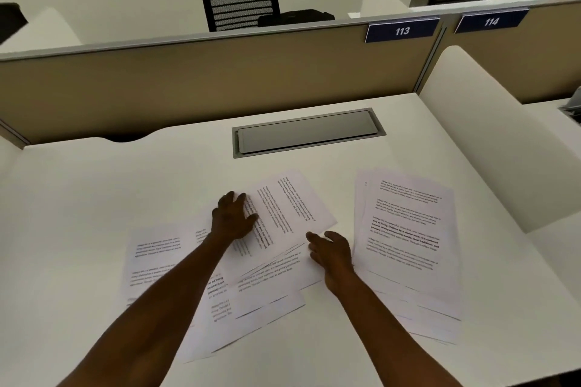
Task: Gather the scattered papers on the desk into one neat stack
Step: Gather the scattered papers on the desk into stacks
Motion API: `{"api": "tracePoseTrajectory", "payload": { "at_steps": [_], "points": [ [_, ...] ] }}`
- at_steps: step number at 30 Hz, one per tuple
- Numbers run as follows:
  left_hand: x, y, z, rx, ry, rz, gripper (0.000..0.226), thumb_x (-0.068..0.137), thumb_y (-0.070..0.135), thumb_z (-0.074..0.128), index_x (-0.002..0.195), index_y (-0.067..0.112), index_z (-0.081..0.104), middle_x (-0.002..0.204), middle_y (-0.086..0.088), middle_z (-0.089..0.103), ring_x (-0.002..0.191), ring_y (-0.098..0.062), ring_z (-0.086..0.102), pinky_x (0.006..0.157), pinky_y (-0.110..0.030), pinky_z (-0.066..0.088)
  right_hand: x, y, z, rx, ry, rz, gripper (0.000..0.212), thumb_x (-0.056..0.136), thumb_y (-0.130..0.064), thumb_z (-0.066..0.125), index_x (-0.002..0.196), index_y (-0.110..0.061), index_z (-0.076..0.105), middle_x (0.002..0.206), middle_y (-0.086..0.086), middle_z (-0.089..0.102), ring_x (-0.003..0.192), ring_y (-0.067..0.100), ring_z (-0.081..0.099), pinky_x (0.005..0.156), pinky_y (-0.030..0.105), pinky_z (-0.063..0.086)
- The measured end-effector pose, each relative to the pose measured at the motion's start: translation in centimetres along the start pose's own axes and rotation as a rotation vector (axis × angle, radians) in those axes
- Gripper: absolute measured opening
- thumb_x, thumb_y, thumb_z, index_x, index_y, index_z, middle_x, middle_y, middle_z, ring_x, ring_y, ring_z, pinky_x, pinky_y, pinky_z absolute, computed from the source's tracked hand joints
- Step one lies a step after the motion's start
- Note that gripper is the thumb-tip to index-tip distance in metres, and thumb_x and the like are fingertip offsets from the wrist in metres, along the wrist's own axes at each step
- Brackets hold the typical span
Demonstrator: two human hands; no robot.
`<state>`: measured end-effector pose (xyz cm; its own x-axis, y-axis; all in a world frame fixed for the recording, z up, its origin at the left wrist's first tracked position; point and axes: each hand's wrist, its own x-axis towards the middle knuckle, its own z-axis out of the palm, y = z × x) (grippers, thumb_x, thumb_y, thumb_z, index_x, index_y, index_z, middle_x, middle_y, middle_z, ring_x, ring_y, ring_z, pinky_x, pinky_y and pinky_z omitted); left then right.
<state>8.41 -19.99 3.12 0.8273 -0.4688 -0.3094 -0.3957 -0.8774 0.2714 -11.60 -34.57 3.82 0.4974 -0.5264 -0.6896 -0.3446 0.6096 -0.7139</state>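
Observation:
Several printed white sheets lie scattered on the white desk (pixel 94 198). A tilted pile (pixel 289 214) sits in the middle. My left hand (pixel 232 220) rests flat on its left edge, fingers spread. My right hand (pixel 331 253) lies at the pile's lower right corner, fingers apart, touching the paper. A rough stack of sheets (pixel 408 245) lies to the right, fanned at the bottom. More sheets (pixel 151 261) lie at the left, partly under my left forearm. Lower sheets (pixel 251 317) stick out toward me.
A grey metal cable hatch (pixel 306 132) is set into the desk behind the papers. A tan partition (pixel 188 82) with label 113 (pixel 402 31) closes the back. A white side divider (pixel 490 151) stands at the right. Black chairs (pixel 240 0) are beyond.

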Motion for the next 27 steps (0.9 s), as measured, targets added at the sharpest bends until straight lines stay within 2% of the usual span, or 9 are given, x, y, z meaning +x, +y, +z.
{"api": "tracePoseTrajectory", "payload": {
  "at_steps": [4, 6, 9, 11, 13, 17, 19, 22, 27],
  "points": [
    [-0.1, 0.0, 0.3, -0.012, 0.009, 0.006, 0.079, 0.092, 0.053, 0.057, 0.155, 0.018, 0.026, 0.164, -0.013, 0.015, 0.152, -0.031, 0.012, 0.121, -0.048, 0.021, 0.8, -1.1, 2.2, 0.152, 0.069, 0.03, 0.089, 0.078, -0.015, 0.081, 0.15, -0.01, 0.029, 0.128, 0.016, 0.057, 0.103, 0.028, 0.063, 0.098, 0.042, 0.052],
    [-0.1, -0.1, 0.2, -0.027, 0.003, 0.006, 0.082, 0.089, 0.057, 0.059, 0.154, 0.019, 0.028, 0.164, -0.013, 0.017, 0.151, -0.031, 0.014, 0.121, -0.048, 0.022, 1.0, -1.7, 2.6, 0.231, 0.082, 0.058, 0.085, 0.078, -0.012, 0.08, 0.148, -0.006, 0.032, 0.125, 0.018, 0.059, 0.097, 0.027, 0.065, 0.083, 0.036, 0.057],
    [-0.1, -0.1, 0.2, -0.042, 0.014, 0.011, 0.083, 0.087, 0.062, 0.059, 0.153, 0.02, 0.03, 0.163, -0.011, 0.021, 0.15, -0.03, 0.018, 0.119, -0.047, 0.023, 1.3, -2.6, 2.6, 0.217, 0.052, 0.116, 0.044, 0.077, -0.015, 0.081, 0.113, 0.0, 0.062, 0.097, 0.018, 0.067, 0.063, 0.017, 0.06, 0.051, 0.023, 0.047],
    [-0.2, 0.0, 0.4, -0.038, 0.025, 0.019, 0.084, 0.086, 0.063, 0.058, 0.153, 0.02, 0.031, 0.161, -0.011, 0.025, 0.148, -0.03, 0.022, 0.118, -0.047, 0.025, 1.7, -2.8, 2.5, 0.17, 0.033, 0.15, 0.022, 0.075, -0.017, 0.082, 0.084, -0.004, 0.066, 0.074, 0.01, 0.059, 0.048, 0.013, 0.044, 0.041, 0.021, 0.035],
    [-0.3, 0.1, 0.5, -0.035, 0.034, 0.018, 0.084, 0.086, 0.063, 0.058, 0.153, 0.02, 0.031, 0.16, -0.01, 0.027, 0.146, -0.03, 0.025, 0.116, -0.047, 0.025, 2.0, -3.1, 2.7, 0.125, 0.023, 0.166, 0.023, 0.075, -0.018, 0.082, 0.086, -0.004, 0.068, 0.075, 0.009, 0.057, 0.055, 0.015, 0.047, 0.046, 0.023, 0.038],
    [-0.7, 0.3, 0.7, -0.042, 0.035, 0.011, 0.085, 0.085, 0.065, 0.057, 0.153, 0.021, 0.031, 0.158, -0.009, 0.029, 0.145, -0.029, 0.027, 0.115, -0.047, 0.023, 1.7, -2.9, 3.4, 0.053, 0.002, 0.068, 0.054, 0.076, -0.015, 0.083, 0.124, -0.003, 0.062, 0.093, 0.008, 0.064, 0.073, 0.018, 0.057, 0.055, 0.025, 0.049],
    [-0.8, 0.3, 0.8, -0.059, 0.047, -0.006, 0.086, 0.085, 0.067, 0.057, 0.153, 0.021, 0.031, 0.157, -0.009, 0.031, 0.144, -0.029, 0.029, 0.115, -0.048, 0.024, 1.4, -2.4, 3.7, 0.109, -0.018, -0.016, 0.069, 0.075, -0.013, 0.083, 0.136, -0.017, 0.051, 0.111, 0.011, 0.066, 0.089, 0.022, 0.062, 0.068, 0.031, 0.056],
    [-1.2, 0.3, 1.0, -0.09, 0.074, -0.031, 0.085, 0.085, 0.065, 0.057, 0.153, 0.021, 0.03, 0.157, -0.011, 0.031, 0.142, -0.031, 0.03, 0.114, -0.049, 0.024, 0.9, -1.8, 4.2, 0.184, -0.082, -0.117, 0.083, 0.076, -0.002, 0.08, 0.137, -0.038, 0.038, 0.114, 0.01, 0.064, 0.102, 0.028, 0.066, 0.07, 0.037, 0.061],
    [-2.6, -0.7, 0.7, -0.295, 0.168, -0.107, 0.077, 0.088, 0.059, 0.058, 0.151, 0.021, 0.036, 0.154, -0.009, 0.035, 0.141, -0.031, 0.033, 0.114, -0.05, 0.026, 0.5, -1.8, 3.8, 0.038, 0.059, -0.342, 0.094, 0.084, 0.012, 0.06, 0.147, -0.048, 0.024, 0.118, 0.001, 0.06, 0.098, 0.007, 0.062, 0.082, 0.04, 0.059]
  ]
}}
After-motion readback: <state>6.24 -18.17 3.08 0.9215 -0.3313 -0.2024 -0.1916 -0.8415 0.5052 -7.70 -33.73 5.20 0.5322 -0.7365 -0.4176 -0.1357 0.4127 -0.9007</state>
